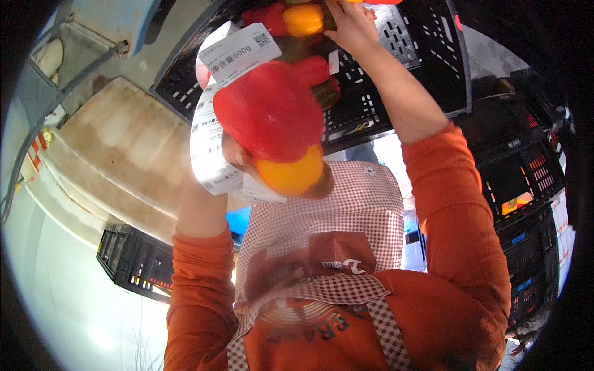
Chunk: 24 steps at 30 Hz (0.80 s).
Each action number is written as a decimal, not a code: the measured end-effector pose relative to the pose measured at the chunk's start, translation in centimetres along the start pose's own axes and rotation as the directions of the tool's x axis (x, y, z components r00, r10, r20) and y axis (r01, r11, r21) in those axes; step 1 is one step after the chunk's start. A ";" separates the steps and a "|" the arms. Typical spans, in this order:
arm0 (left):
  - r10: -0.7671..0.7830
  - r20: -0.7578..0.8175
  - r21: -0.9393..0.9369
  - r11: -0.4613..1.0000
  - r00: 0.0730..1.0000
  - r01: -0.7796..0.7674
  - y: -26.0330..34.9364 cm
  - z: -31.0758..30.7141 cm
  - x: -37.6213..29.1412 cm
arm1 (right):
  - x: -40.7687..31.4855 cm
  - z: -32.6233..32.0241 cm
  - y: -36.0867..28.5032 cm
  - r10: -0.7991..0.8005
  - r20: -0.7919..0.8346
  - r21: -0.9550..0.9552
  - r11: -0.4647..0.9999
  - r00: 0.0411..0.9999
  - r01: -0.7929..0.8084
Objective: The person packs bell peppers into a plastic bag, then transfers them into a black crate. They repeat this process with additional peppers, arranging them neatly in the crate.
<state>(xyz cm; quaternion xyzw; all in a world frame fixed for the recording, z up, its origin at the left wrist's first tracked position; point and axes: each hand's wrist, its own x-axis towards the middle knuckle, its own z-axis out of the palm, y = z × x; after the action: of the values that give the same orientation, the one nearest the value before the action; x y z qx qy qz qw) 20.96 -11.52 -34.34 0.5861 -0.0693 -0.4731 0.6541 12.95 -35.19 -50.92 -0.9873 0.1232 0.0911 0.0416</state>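
Observation:
My left hand [235,150] holds a pack of bell peppers [274,111], red with a yellow one below and a dark one beside it. Most of the hand is hidden behind a curling strip of white printed labels [206,134]; one label [241,53] lies across the top of the peppers. At the top edge, my right hand [353,25] reaches over a black plastic crate [357,81], its fingers spread by a yellow bell pepper [303,20] and a red one [383,1]. Whether those fingers grip anything is unclear.
More red and dark green peppers [327,92] lie in the crate. A worn, stained board or lid [134,134] is at left. Stacked black crates [515,162], some with peppers inside, stand at right. Another black crate [139,259] is at lower left. A grey hose [69,88] hangs at upper left.

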 end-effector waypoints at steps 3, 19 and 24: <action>0.015 -0.022 -0.027 1.000 1.000 -0.015 -0.7 -0.4 -1.3 | 0.7 1.3 -0.7 0.074 0.350 -0.238 0.971 0.934 0.012; -0.107 -0.192 -0.175 0.982 0.975 0.074 5.3 4.4 -7.0 | -10.0 -6.5 3.0 -0.060 0.550 0.739 0.500 0.833 -0.452; -0.135 -0.028 0.080 0.987 0.990 0.137 9.6 14.2 -6.3 | -26.8 -21.0 5.4 0.042 0.568 0.751 -0.435 0.822 -0.497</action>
<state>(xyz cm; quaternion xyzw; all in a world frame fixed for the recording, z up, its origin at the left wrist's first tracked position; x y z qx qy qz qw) 13.47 -18.34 -19.12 0.6212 -0.0410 -0.5068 0.5963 -10.37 -36.25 -25.61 -0.4271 0.3900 0.0978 0.8099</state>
